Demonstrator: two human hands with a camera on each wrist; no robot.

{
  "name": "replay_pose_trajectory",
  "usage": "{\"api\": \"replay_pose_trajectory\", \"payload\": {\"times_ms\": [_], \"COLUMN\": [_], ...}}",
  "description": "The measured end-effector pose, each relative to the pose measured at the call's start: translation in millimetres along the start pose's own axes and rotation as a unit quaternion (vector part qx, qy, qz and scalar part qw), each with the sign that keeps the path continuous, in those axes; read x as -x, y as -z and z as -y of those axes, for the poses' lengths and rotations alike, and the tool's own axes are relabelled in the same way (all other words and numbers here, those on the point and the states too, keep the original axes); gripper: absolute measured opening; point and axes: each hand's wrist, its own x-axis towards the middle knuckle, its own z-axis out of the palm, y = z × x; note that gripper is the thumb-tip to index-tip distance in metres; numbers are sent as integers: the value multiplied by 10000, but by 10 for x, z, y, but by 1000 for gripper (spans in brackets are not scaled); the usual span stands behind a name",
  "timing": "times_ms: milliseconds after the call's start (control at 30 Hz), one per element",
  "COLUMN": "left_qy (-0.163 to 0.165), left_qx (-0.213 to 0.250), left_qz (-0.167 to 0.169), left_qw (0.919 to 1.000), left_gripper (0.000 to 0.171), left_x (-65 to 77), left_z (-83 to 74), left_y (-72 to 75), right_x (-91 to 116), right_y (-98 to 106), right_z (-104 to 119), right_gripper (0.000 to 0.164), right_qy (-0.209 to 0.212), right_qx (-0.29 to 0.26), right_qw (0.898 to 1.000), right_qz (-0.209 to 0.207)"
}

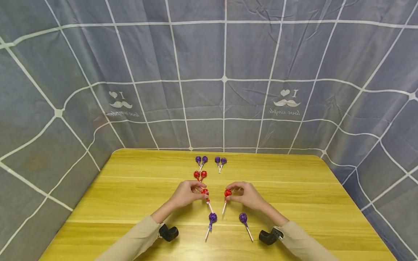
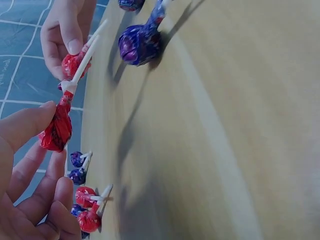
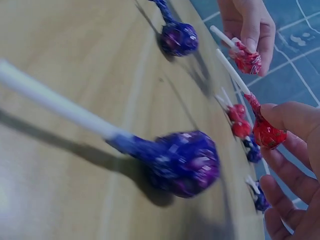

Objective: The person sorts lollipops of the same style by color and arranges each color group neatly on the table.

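Note:
My left hand (image 1: 187, 194) pinches a red-wrapped lollipop (image 2: 57, 127) by its round head, its white stick pointing back toward me. Across from it, my right hand (image 1: 245, 195) pinches another red lollipop (image 3: 269, 131) between thumb and fingers, stick also toward me. Both look lifted off the table in the wrist views. Nearer to me lie two purple lollipops, one on the left (image 1: 213, 217) and one on the right (image 1: 243, 218). Beyond my left hand a red pair (image 1: 200, 174) rests with heads side by side, sticks partly hidden by that hand.
Farther back on the yellow wood-grain table (image 1: 277, 174) lie two purple lollipop pairs, left (image 1: 201, 159) and right (image 1: 220, 160), with sticks crossing or meeting. A grey curtain (image 1: 209, 98) with white lines hangs behind the table's far edge. Black wrist cameras (image 1: 168, 232) sit at both cuffs.

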Motion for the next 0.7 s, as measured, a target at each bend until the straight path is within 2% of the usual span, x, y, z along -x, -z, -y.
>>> {"api": "replay_pose_trajectory", "payload": {"times_ms": [300, 400, 500, 700], "left_qy": [-71, -209, -191, 364], "left_qx": [-74, -265, -446, -540], "left_qz": [-243, -384, -491, -494], "left_qw": [9997, 9987, 9976, 9967], "left_gripper": [26, 25, 24, 26], "left_x": [-212, -275, -339, -475], "left_z": [1, -17, -37, -64], "left_y": [-61, -83, -102, -134], "right_x": [-116, -172, -230, -331], "right_y": [97, 117, 135, 161], "right_z": [-24, -40, -53, -75], "right_gripper": [30, 30, 31, 29], "right_qy": [-5, 27, -68, -317], "right_qx": [178, 202, 164, 118], "right_qw": [9998, 9998, 9998, 9992], "right_qz": [-27, -32, -81, -230]}}
